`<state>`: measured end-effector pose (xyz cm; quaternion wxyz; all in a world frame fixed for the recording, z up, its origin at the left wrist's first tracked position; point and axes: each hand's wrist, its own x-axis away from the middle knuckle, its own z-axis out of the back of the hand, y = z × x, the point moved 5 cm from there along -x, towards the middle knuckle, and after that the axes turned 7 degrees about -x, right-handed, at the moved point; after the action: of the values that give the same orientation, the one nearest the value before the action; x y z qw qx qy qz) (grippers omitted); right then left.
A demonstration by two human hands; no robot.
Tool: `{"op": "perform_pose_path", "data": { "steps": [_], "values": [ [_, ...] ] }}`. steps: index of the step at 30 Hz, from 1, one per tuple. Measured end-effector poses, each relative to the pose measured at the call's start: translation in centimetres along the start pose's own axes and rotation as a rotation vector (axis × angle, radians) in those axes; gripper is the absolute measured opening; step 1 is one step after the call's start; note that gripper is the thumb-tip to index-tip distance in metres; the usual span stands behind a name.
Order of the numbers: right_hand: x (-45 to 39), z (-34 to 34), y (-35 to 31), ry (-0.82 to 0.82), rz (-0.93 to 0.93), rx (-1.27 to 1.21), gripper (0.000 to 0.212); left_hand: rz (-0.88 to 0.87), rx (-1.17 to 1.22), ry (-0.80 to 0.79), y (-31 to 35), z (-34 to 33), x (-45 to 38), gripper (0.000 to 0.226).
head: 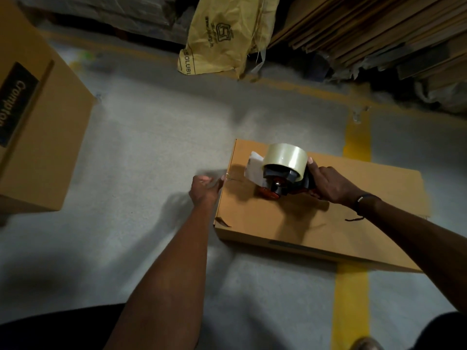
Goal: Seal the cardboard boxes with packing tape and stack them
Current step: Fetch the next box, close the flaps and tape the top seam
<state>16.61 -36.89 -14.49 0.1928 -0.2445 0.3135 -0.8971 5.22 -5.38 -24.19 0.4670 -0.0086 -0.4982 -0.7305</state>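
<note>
Cardboard box (316, 213), left hand (203, 190) at edge, open floor (151, 147) beside

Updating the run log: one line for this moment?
left hand pinches tape end at box edge | right hand grips tape dispenser on box top

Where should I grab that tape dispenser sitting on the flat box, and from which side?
Grip the tape dispenser by its rear handle, coming from the right, as the right hand does. The roll and cutting end face left toward the box edge, where the left hand pinches the tape end.
</note>
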Motion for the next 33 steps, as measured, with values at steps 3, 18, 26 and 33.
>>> {"op": "perform_pose_path", "data": {
  "steps": [3,18,26,33],
  "values": [
    [0.0,0.0,0.0,-0.006,0.004,0.004,0.074,-0.011,-0.354,0.009,-1.2,0.5,0.2,0.030],
    [0.1,0.0,-0.9,0.060,-0.039,0.139,0.075,-0.195,-0.508,0.062,5.7,-2.1,6.0,0.036],
    [0.3,0.4,-0.6,0.081,-0.044,0.167,0.077,-0.231,-0.524,0.128,4.9,-3.2,6.7,0.029],
    [3.8,4.9,3.7,0.080,-0.156,0.277,0.064,-0.251,-0.503,0.169,5.4,-3.3,7.5,0.037]
  ]
}}
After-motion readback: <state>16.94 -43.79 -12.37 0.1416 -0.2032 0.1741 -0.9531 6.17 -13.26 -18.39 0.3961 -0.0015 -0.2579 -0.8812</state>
